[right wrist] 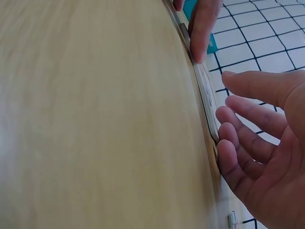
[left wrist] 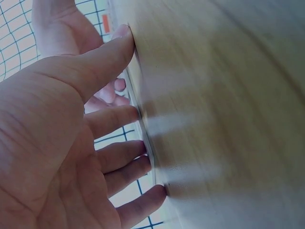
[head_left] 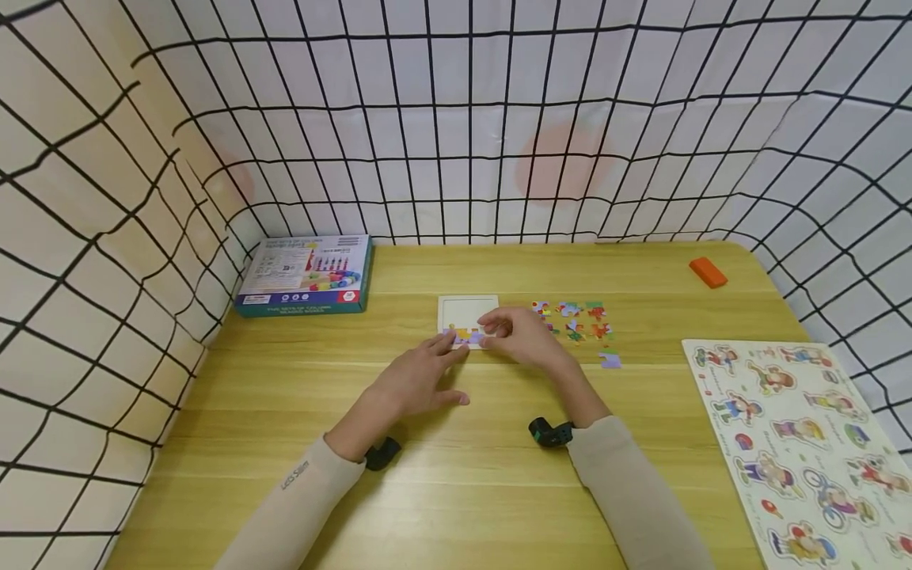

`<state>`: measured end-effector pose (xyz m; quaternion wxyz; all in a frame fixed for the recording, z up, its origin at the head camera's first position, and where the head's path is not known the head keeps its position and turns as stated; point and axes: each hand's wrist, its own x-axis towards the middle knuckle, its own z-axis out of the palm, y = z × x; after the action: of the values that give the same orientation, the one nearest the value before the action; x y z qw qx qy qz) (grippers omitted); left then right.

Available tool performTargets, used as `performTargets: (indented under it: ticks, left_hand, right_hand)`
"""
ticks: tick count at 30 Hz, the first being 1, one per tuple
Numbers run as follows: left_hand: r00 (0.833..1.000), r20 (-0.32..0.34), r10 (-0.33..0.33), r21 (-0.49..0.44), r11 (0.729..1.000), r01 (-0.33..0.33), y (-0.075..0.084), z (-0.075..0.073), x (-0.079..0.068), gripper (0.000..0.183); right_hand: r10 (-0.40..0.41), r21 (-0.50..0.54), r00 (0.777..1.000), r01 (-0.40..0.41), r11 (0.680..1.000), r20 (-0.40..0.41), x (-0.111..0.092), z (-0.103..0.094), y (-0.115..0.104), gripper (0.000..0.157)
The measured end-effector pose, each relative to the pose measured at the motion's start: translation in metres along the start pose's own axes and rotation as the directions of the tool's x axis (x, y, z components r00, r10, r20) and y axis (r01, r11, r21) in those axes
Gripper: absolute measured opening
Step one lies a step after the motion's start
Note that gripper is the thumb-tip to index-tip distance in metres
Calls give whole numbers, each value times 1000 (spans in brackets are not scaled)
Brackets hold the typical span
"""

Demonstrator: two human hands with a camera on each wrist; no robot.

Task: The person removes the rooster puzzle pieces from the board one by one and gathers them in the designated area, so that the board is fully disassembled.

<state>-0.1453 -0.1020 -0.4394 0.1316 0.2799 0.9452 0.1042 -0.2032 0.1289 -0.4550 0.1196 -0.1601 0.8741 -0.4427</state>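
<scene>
A small white puzzle tray (head_left: 466, 310) lies in the middle of the table. Lilac and yellow jigsaw pieces (head_left: 465, 336) line its near edge. My left hand (head_left: 416, 376) rests at the tray's near left corner, fingers spread and thumb held apart on the table side. Over the tray's right side, my right hand (head_left: 526, 336) has bent fingers, with a gap between thumb and index finger. Nothing shows between them in the right wrist view, where the fingertips are beside the tray edge (right wrist: 206, 98). Loose jigsaw pieces (head_left: 568, 309) lie right of the tray, partly behind the right hand.
A single lilac piece (head_left: 609, 360) lies nearest me among the loose ones. At the back left is a flat game box (head_left: 302, 273). An orange block (head_left: 708, 272) sits at the back right, and a sticker-like picture sheet (head_left: 798, 443) at the right. Black netting (head_left: 470, 103) surrounds the table.
</scene>
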Motion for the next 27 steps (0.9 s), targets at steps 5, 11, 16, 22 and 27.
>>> performTargets:
  ticks: [5,11,16,22,27]
  left_hand:
    - [1000,-1,5,3,1000,-5,-1,0,-1,83]
    - [1000,0,6,4,1000,-6,-1,1,-1,83]
    - [1000,1,2,4,1000,-2,-1,1,0,83]
    - [1000,-3,2,-1,1000,-2,0,1,0,84]
    - [1000,-7,4,5,1000,-4,0,1,0,84]
  right_hand:
    - [-9,-31,1000,9,999,6,2,4,0,36]
    - [12,-35,1000,-12,999,7,2,6,-4,35]
    - [14,-66,1000,-14,998,6,2,7,-5,37]
    - [7,-138,1000,-3,990,27,3,10,-4,42]
    - [-13,-179,999,22,984,51,2,11,-7,42]
